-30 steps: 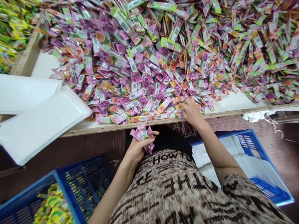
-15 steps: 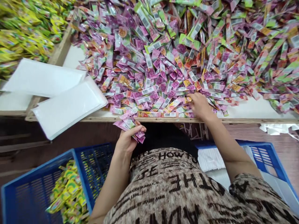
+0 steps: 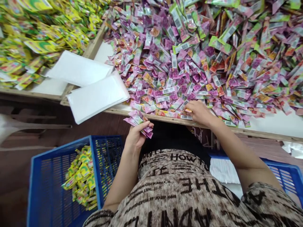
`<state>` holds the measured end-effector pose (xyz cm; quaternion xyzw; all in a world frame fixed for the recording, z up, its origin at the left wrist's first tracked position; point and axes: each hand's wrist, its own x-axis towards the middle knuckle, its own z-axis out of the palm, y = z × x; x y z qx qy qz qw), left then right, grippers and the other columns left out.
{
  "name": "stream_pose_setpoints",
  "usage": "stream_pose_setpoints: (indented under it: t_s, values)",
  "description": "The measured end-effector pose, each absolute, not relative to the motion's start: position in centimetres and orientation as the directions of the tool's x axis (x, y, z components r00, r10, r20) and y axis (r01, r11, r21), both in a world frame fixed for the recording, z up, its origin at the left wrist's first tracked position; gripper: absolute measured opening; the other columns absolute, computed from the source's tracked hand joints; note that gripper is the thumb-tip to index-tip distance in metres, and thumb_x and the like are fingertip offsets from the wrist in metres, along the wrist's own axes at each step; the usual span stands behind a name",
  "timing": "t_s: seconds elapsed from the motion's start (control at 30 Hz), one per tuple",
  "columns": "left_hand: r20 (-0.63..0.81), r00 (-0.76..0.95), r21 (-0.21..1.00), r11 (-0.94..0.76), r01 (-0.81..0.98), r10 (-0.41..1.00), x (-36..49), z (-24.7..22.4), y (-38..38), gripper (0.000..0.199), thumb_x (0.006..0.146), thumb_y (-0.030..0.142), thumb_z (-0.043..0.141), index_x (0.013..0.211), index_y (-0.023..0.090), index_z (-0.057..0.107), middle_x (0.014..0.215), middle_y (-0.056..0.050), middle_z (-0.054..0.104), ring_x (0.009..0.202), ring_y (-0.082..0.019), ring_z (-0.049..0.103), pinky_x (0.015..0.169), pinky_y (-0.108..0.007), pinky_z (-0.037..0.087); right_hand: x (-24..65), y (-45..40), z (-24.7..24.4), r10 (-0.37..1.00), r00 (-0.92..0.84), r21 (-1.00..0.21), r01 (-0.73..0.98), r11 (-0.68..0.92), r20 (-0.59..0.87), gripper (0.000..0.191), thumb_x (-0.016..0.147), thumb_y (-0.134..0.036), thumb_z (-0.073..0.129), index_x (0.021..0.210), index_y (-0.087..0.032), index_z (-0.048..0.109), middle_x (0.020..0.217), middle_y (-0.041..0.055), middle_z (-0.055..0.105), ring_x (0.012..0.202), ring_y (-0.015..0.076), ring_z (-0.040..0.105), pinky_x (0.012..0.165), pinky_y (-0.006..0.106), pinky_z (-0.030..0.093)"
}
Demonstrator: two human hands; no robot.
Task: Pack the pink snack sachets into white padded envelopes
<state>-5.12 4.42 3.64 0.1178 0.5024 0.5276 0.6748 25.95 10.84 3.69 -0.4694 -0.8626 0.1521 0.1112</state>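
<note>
From the head camera, the left hand is closed around a bunch of purple sachets, held just below the desk edge. The right hand rests at the near edge of the big sachet pile, fingers curled onto a sachet there; whether it grips one I cannot tell. White bags overhang the desk edge at left. Below, a blue crate holds yellow sachets.

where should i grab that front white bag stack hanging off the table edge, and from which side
Pinch the white bag stack at its overhanging near-left corner, coming from below the table edge. That corner juts free past the wood, clear of the sachet pile.
</note>
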Motion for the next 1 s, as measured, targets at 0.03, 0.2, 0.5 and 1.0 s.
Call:
stream_pose_setpoints:
  t_s: [0.03,0.2,0.5,1.0]
  values:
    - [-0.550,-0.072,0.692,0.405,-0.597,0.832,-5.4,3.5,4.3,0.035,0.053,0.010,0.085,0.082,0.013,0.065,0.063,0.001,0.066,0.061,-0.013,0.066,0.070,-0.028,0.056,25.6,11.1,3.8,0.852,-0.519,-0.362,0.782,0.508,0.072,0.015,0.092,-0.023,0.050,0.085,-0.020,0.062,0.090,0.0099,0.062,0.091,0.0256,0.054,0.082,0.037,0.036]
    - [-0.564,-0.122,0.692,0.387,-0.610,0.817,-6.7,2.4,3.9,0.038,0.052,0.010,0.086,0.084,0.013,0.065,0.066,0.002,0.066,0.061,-0.012,0.067,0.070,-0.027,0.056,20.8,11.3,4.8,0.907,-0.403,-0.488,0.771,0.408,0.121,0.011,0.093,-0.026,0.048,0.097,-0.019,0.056,0.090,0.0100,0.063,0.083,0.0255,0.052,0.079,0.037,0.037]
    - [-0.491,-0.136,0.742,0.331,-0.583,0.860,-6.6,2.1,4.0,0.036,0.053,0.012,0.088,0.082,0.013,0.067,0.069,0.003,0.066,0.060,-0.011,0.067,0.065,-0.024,0.055,16.5,12.8,3.9,0.912,-0.374,-0.446,0.797,0.408,0.165,0.018,0.087,-0.011,0.042,0.092,-0.018,0.057,0.094,0.0125,0.060,0.088,0.0266,0.052,0.075,0.035,0.036]
    - [-0.501,-0.162,0.762,0.344,-0.549,0.850,-7.1,-0.5,3.8,0.037,0.050,0.012,0.088,0.080,0.015,0.065,0.075,0.003,0.066,0.060,-0.012,0.067,0.066,-0.026,0.056,19.8,0.8,-4.0,0.864,-0.420,-0.279,0.896,0.346,-0.278,0.047,0.083,0.001,0.046,0.127,-0.005,0.062,0.121,0.0209,0.067,0.113,0.0281,0.063,0.098,0.038,0.048]
